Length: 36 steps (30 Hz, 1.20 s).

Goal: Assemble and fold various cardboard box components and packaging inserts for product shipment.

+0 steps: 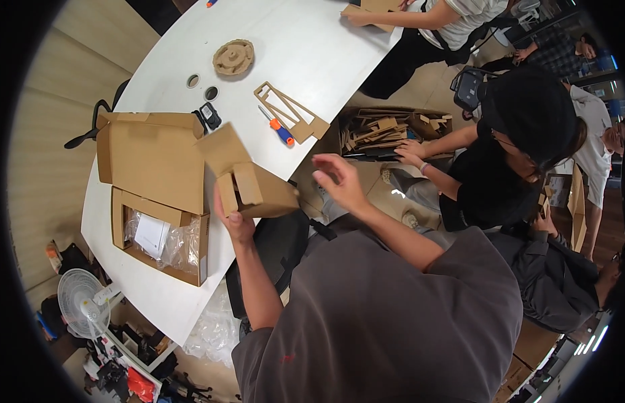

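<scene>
My left hand (236, 223) is closed around the lower left side of a small brown cardboard box (273, 196), held up at the table's near edge. The box is tilted, with its large end flap standing up and smaller flaps showing at that end; its inside is mostly hidden. To the right of the box, apart from it, my right hand (341, 184) is raised with fingers bent and spread, holding nothing. A larger open cardboard box (151, 161) lies on the table to the left, containing clear plastic wrap (183, 247) and a white sheet (151, 233).
On the white table (168, 316) are a screwdriver (281, 131), flat cardboard frames (312, 126), tape rolls (211, 93), a small black item (209, 115) and a round pulp moulding (233, 57). A bin of cardboard scraps (373, 127) stands beyond; a person in a black cap (527, 101) reaches there.
</scene>
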{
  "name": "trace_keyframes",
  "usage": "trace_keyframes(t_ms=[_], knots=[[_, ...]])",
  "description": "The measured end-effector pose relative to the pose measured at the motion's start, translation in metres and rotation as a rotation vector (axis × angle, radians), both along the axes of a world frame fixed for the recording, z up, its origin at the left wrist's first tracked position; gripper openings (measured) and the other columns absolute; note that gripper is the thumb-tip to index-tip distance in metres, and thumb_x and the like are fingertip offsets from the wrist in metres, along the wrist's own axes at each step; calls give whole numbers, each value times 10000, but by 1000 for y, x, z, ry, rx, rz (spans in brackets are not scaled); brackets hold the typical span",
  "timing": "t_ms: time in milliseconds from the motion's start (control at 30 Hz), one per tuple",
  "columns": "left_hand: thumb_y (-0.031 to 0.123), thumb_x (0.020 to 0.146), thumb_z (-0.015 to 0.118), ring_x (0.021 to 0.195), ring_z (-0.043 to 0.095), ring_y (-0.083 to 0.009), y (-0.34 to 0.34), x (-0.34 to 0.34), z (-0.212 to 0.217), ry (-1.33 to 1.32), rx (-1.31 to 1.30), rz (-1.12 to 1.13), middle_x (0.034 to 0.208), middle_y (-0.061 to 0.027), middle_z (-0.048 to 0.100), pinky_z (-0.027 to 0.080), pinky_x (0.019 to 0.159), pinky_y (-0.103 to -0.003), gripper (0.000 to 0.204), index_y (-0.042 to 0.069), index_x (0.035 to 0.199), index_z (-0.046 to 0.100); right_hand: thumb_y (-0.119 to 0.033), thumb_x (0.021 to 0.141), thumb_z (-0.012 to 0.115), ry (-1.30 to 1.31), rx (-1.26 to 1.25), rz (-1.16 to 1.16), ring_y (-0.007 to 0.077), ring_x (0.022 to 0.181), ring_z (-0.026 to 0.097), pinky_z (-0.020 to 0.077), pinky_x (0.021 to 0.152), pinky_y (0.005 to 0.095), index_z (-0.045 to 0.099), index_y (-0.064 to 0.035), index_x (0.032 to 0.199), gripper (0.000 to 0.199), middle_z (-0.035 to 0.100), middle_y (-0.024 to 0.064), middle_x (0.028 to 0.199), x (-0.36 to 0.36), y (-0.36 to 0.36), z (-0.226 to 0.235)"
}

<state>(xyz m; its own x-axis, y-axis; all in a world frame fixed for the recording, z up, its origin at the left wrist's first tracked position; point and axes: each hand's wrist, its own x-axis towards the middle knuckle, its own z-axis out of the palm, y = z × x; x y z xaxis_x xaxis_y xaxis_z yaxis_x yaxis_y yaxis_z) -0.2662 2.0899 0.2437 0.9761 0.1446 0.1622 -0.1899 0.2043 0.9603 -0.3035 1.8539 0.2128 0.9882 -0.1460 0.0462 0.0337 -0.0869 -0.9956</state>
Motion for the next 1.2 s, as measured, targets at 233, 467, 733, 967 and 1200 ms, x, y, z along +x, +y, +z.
trace_keyframes(t_ms=[233, 467, 733, 967, 1200], knots=[[660, 863, 500, 1168, 552, -278, 18, -10, -4, -59, -389, -288, 1284, -106, 553, 462, 958, -435, 793, 47, 1361, 442, -347, 926, 639, 16, 213, 606, 159, 1076, 572, 452, 924, 319, 536, -48, 1320, 505, 609, 64, 1207, 30, 51, 40], [675, 888, 402, 931, 558, -235, 20, -2, 14, 3, -645, -333, 1069, -122, 577, 450, 866, -399, 800, 11, 1330, 470, -496, 910, 618, 90, 303, 942, 131, 1008, 586, 470, 887, 312, 488, -93, 1389, 639, 601, 69, 1222, 64, 41, 40], [549, 932, 408, 872, 551, -275, 2, 6, 3, 33, -756, -298, 966, -170, 591, 462, 840, -425, 663, -3, 1286, 503, -259, 839, 730, 351, -8, 1107, 86, 843, 582, 490, 724, 272, 585, -41, 1238, 477, 674, 27, 988, 39, 45, 30], [465, 1004, 376, 1173, 526, -308, -11, -1, -8, 348, -283, 281, 1338, -169, 491, 493, 901, -482, 627, 27, 1443, 283, -147, 764, 632, 79, -437, 201, 419, 779, 629, 493, 696, 497, 619, 27, 871, 205, 638, 238, 789, 31, 37, 23], [265, 867, 716, 1175, 510, -301, -63, -17, 17, 228, 311, 342, 1423, -228, 347, 490, 923, -411, 845, -19, 1465, 191, -71, 761, 633, -183, -747, 83, 415, 803, 626, 511, 690, 489, 541, 28, 1084, 350, 599, 218, 919, 24, 40, 57]])
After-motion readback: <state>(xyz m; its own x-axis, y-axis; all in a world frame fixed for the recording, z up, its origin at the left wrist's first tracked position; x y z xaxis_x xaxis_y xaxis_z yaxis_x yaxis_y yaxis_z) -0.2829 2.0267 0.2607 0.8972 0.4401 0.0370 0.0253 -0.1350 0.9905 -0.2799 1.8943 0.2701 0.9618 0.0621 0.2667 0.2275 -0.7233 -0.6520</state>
